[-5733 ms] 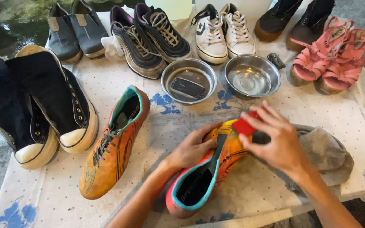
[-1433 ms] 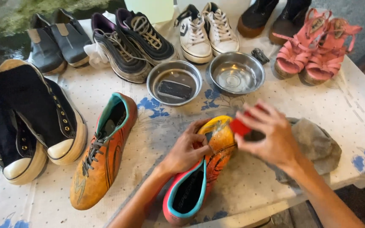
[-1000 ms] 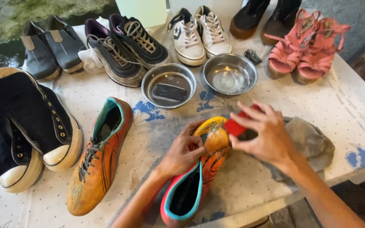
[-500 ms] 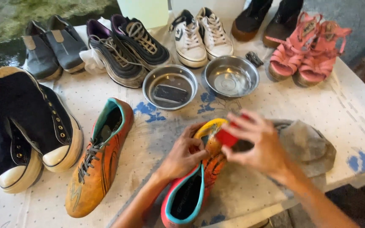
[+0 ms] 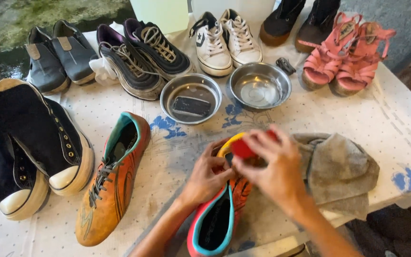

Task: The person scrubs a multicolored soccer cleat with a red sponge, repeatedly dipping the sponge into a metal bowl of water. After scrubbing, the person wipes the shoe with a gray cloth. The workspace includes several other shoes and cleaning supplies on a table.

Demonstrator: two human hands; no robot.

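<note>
Right hand (image 5: 274, 166) closes around a red brush (image 5: 241, 148), of which only a small red patch shows between the fingers; its bristles and full shape are hidden. It presses on the toe of an orange football boot (image 5: 222, 209) lying near the front edge of the table (image 5: 396, 123), heel toward the viewer. Left hand (image 5: 206, 173) grips the boot from its left side, fingers curled onto the upper. Both hands cover the toe and laces, so only a yellow sliver of the tip and the teal-lined opening can be seen; the heel is nearly cut off at the bottom of the picture.

Left of it lies the matching boot (image 5: 112, 183), fully visible. A grey cloth (image 5: 341, 169) sits crumpled just to the right, partly behind the right hand. Farther back stand two steel bowls: the left bowl (image 5: 191, 97) holds a dark flat block under water, hard to identify; the right bowl (image 5: 259, 86) holds clear water. Black high-top shoes (image 5: 29, 143) on the far left are partly cropped by the frame, as are the dark boots (image 5: 300, 21) at the top.
</note>
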